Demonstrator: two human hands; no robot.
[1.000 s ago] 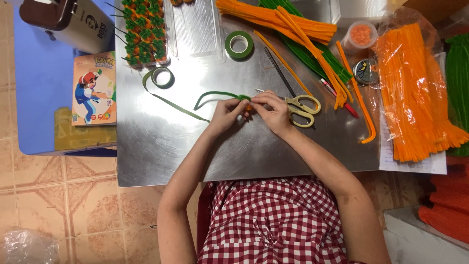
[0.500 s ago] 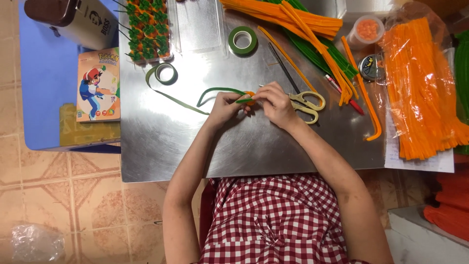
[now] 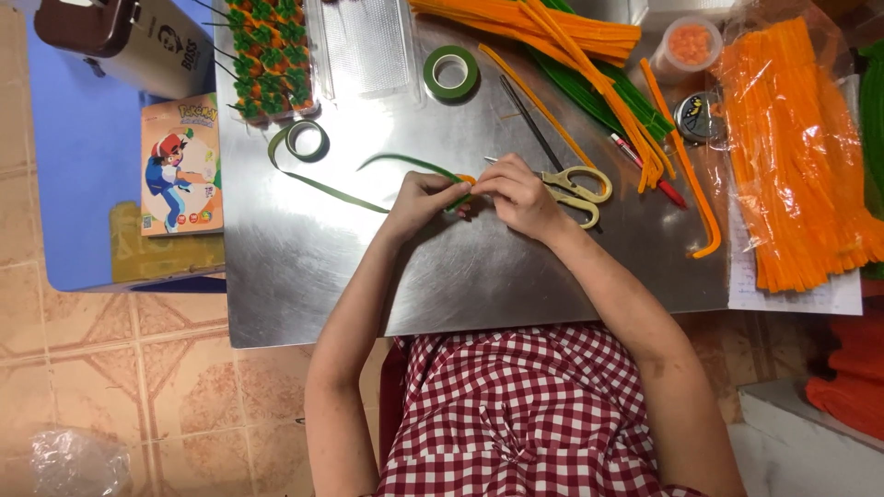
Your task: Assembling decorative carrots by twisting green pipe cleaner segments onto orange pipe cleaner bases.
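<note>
Green floral tape (image 3: 405, 164) runs in a long curved strip across the bare metal surface (image 3: 479, 276) and ends at the small orange-and-green workpiece (image 3: 465, 184) pinched between both hands near the middle of that surface. Left hand (image 3: 425, 198) lies palm down with the wrist low, its fingers (image 3: 451, 189) closed on the left end of the workpiece, apparently to steady it while the tape is fed on. Right hand (image 3: 520, 195) meets it from the opposite side, knuckles up, its fingers (image 3: 488, 184) clenched on the right end of the same piece; both forearms converge from the body in a narrow V, which keeps the work centred under the head camera. Yellow-handled scissors (image 3: 575, 189) rest just beside the right hand, within easy reach for cutting. A loose tape coil (image 3: 307, 140) lies to the left, joined to the strip, and a full green tape roll (image 3: 451, 72) sits farther back. Orange stems (image 3: 552, 23) and a bagged orange bundle (image 3: 792, 156) are stocked along the far and right edges, well apart from the hands. A tray of finished green-and-orange pieces (image 3: 272, 55) stands at the far left corner.
</note>
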